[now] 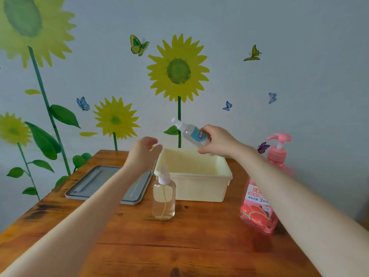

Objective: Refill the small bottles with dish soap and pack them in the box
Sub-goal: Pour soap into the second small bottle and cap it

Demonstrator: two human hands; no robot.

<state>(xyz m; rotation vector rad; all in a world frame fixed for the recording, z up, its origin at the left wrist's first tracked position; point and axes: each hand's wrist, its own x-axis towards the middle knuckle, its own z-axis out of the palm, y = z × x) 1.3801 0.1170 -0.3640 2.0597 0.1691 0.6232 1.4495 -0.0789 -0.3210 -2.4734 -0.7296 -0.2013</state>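
Spray bottle (164,196) before box (199,188); small bottle (192,133) (tilted) in right hand (216,141).

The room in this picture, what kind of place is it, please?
Probably a home room, perhaps a child's room or playroom: sunflower and butterfly stickers decorate the wall, and a plain wooden table carries household items like the pink dish soap bottle.
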